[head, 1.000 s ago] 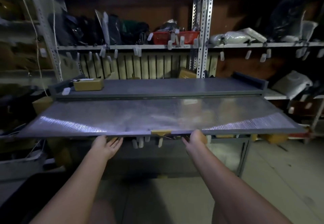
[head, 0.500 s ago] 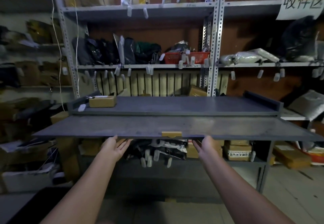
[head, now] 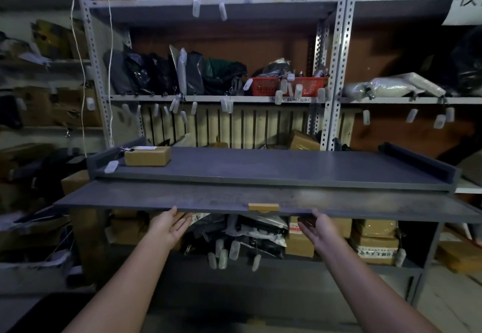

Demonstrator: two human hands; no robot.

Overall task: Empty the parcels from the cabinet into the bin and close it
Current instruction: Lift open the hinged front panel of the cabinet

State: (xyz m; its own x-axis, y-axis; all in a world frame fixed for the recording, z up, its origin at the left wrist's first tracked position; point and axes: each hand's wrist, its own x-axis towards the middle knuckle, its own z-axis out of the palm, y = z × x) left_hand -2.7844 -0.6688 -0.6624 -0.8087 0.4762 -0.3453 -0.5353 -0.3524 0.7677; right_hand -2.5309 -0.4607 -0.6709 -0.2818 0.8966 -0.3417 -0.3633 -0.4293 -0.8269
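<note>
Propping door by front edge, left hand, right hand, seemingly flat-palmed

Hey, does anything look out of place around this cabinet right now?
One small cardboard box sits alone on the cabinet top, at its left end, while the other parcels lie inside under the lifted door. Nothing looks spilled or damaged.

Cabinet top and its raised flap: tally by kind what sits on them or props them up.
cardboard box: 1
white tag: 1
tan tab on the flap edge: 1
hands under the flap, left hand and right hand: 2
Total: 5
</note>
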